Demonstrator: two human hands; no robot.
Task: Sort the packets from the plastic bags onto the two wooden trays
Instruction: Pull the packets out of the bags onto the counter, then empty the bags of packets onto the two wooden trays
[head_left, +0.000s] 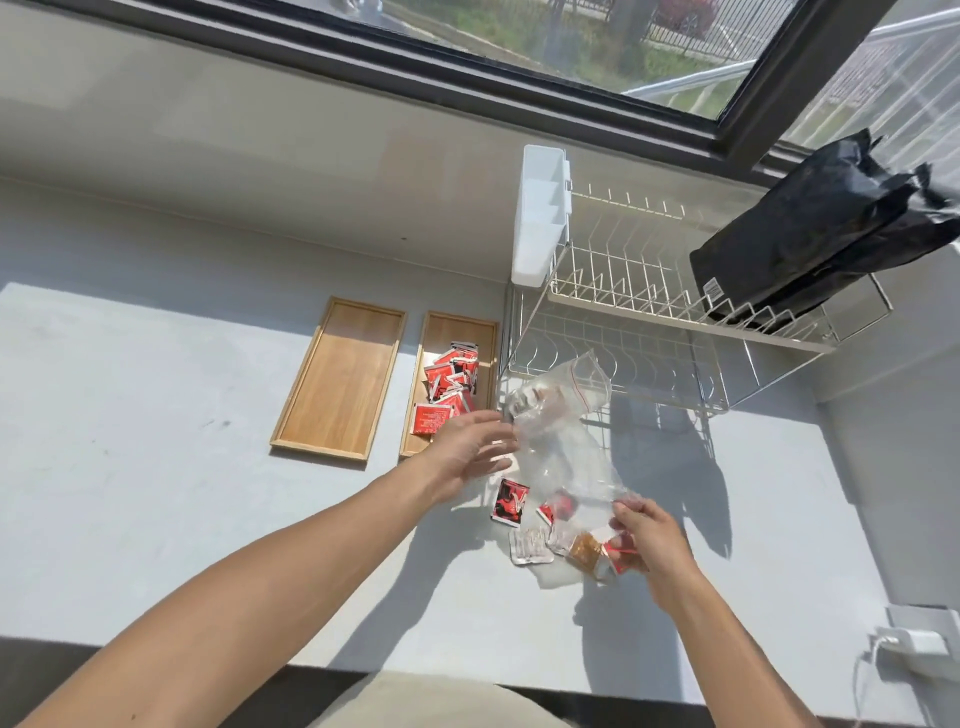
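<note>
Two wooden trays lie side by side on the grey counter. The left tray (340, 379) holds nothing; the right tray (441, 332) holds several red packets (451, 384). A clear zip bag (566, 415) hangs in the air just right of the trays. My left hand (470, 447) is open with its fingertips at the bag's lower edge. My right hand (647, 540) pinches the bag's other end together with a red packet (621, 551). Under the bag lie a red-black packet (510, 501), a silver packet (530, 545) and a brown packet (584, 553).
A white wire dish rack (649, 322) with a white cutlery holder (540, 218) stands behind the bag. A black bag (821, 228) rests on the rack's upper right. A white charger (914, 644) with cable lies at the counter's right front.
</note>
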